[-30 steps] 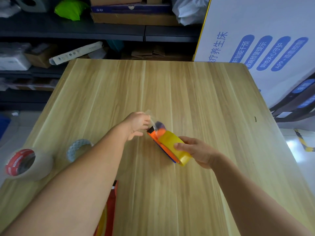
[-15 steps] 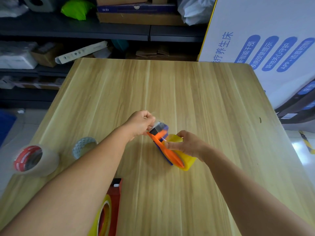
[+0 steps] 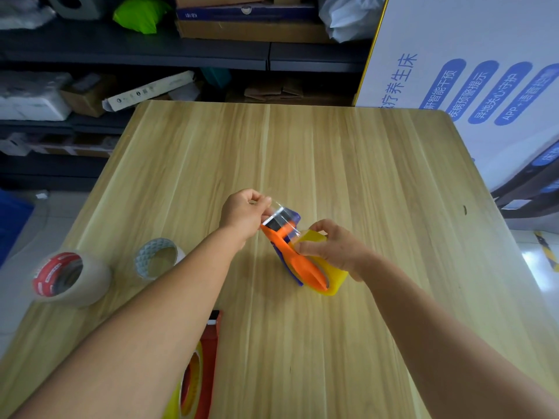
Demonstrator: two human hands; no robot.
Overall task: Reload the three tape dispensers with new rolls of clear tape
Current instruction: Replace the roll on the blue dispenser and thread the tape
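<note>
While right hand [image 3: 335, 249] grips dispenser [image 3: 298, 261], left hand [image 3: 243, 214] pinches tape [image 3: 282, 211].

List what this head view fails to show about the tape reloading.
- Red tape dispenser near the bottom edge: the left forearm covers most of it, and the frame cuts it off.
- Third dispenser: none in view.
- Free end of clear tape: the left hand fingers hide its tip.
- Yellow tape roll core: the right hand and the orange dispenser cover it.
</note>
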